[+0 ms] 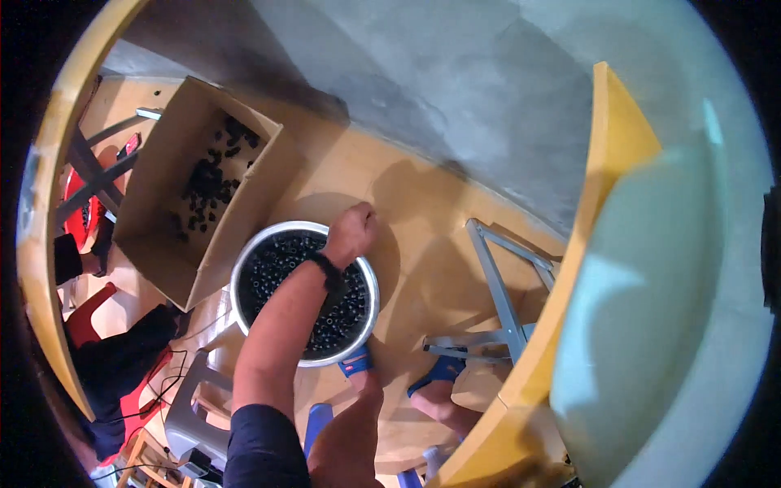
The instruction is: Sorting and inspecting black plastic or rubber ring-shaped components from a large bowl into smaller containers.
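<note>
My left hand (351, 234) is closed in a fist over the far right rim of a round metal basin (374, 305). What the fist holds, if anything, is hidden. A black band (327, 273) circles the wrist, and the forearm crosses above the basin. Inside lie a great many small black ring-shaped pieces (277, 264), some with shiny centres. To the left of the basin stands an open cardboard box (244, 207), with loose black pieces (210, 183) scattered on its bottom. My right hand is out of view.
A folding metal frame (498, 293) stands right of my feet, beside a yellow-edged pale green panel (634, 309). A grey plastic stool (195, 407) and cables lie lower left. Another person's hand (99, 254) is near a red basin (77, 215). A grey wall (423, 81) runs behind.
</note>
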`<state>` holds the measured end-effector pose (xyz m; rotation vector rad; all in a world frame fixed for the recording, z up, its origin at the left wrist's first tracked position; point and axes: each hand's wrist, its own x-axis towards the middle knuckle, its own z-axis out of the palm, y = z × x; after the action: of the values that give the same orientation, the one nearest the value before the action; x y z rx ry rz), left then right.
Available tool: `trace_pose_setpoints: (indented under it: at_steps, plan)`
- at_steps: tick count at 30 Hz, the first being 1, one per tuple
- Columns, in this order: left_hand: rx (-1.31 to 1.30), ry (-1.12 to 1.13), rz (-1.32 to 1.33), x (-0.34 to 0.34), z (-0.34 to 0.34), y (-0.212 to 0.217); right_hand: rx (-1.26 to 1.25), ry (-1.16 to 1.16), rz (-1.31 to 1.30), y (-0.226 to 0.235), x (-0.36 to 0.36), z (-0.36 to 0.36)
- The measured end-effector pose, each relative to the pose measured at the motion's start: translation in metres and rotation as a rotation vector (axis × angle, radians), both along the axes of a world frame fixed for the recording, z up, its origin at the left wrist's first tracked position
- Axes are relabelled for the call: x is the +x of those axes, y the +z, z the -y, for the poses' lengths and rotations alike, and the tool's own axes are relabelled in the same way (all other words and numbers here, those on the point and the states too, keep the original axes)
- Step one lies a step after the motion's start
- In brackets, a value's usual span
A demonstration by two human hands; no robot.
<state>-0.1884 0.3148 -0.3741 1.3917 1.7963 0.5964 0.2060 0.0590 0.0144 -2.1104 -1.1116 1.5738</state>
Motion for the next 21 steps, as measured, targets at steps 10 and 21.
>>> trace_pose_setpoints:
  at_steps: [10, 21]
  plan:
    - [-0.308, 0.151, 0.589, -0.033, 0.124, 0.177, 0.094, 0.287, 0.043, 0.025, -0.002, 0.006]
    - [0.049, -0.187, 0.489, 0.020, 0.184, 0.366, 0.275, 0.077, -0.261, -0.005, -0.015, 0.009]
